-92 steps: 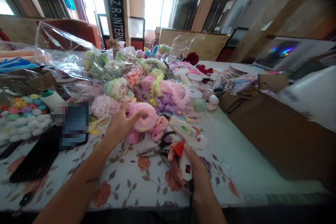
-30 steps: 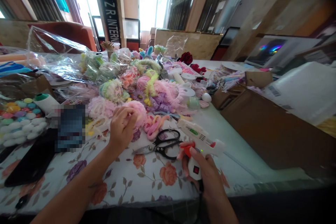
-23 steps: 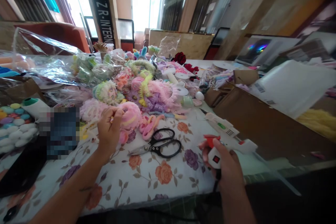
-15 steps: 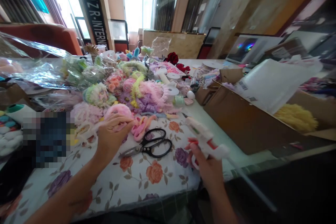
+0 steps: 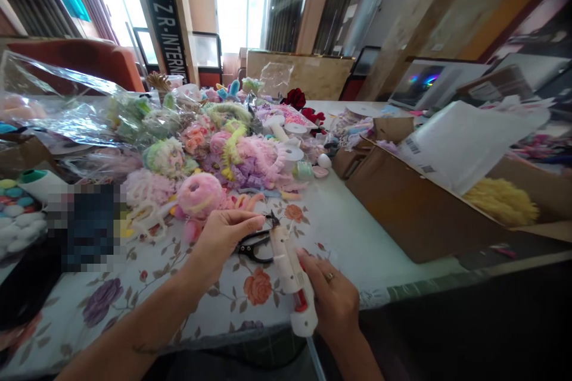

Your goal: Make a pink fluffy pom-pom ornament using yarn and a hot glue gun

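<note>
My right hand is wrapped round a white and red hot glue gun, whose dark nozzle points away from me. A clear glue stick sticks out of its back end. Close to the nozzle, my left hand is closed in a pinch; what its fingertips hold is too small to make out. Black-handled scissors lie on the flowered cloth, partly hidden by my left hand and the glue gun. Beyond my left hand rests a ball of pink fluffy yarn.
A heap of pastel yarn, lace and plastic-wrapped trims covers the table's far side. An open cardboard box with yellow fluff stands at right. White and coloured pompoms lie at far left, near a blurred-out patch.
My right hand has swung the glue gun leftward and turned its nozzle toward my left fingertips. My left hand has moved right, away from the pink yarn, over the scissors.
</note>
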The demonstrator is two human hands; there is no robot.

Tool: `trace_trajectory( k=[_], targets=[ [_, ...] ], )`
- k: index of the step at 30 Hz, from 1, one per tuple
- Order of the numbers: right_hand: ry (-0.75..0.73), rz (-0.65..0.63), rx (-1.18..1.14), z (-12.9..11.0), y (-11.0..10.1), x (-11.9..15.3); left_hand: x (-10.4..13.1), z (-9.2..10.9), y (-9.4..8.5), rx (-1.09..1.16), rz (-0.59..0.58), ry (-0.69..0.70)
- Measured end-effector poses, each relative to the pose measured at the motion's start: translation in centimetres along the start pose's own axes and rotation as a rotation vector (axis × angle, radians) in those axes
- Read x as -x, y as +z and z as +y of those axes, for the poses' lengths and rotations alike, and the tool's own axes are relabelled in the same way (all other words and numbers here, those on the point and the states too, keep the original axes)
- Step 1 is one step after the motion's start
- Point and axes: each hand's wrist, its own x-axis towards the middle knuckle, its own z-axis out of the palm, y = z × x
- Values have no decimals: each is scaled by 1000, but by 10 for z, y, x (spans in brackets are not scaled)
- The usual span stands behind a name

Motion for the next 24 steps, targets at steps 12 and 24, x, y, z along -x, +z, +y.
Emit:
trace_trajectory(
  k=[12,24],
  targets=[
    [-53,-86,151,-9,-4,0,10,4,-7,-21,14,-107],
    [-107,-89,168,-8,-3,-2,4,-9,-5,-69,20,-108]
  ],
)
